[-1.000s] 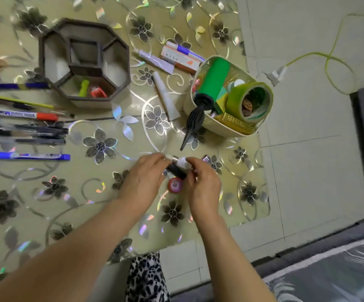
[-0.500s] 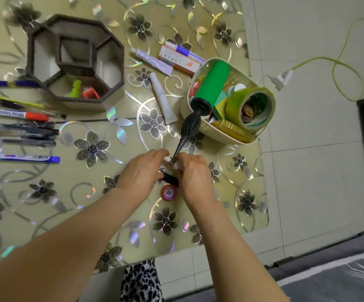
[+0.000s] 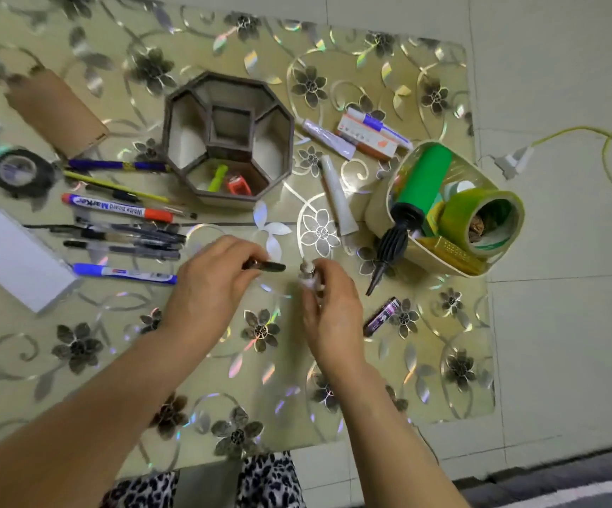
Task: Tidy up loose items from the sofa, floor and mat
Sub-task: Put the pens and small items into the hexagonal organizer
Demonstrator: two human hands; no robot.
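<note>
Recapping is advised: cap [image 3: 266, 266] pinched by left hand [image 3: 212, 284], tube [image 3: 310, 278] gripped by right hand [image 3: 330, 313]. Cap mouth should be lined up just off the right fingertips [image 3: 315, 265].

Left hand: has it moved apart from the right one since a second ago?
Yes. The left hand, gripping a dark cap, has drawn left, away from the right hand.

Head view, steeply down, close

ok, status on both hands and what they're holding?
Left hand pinches a dark cap. Right hand grips a small pale tube, the two held apart above the mat. Nothing between them; purple tube lies just right.
</note>
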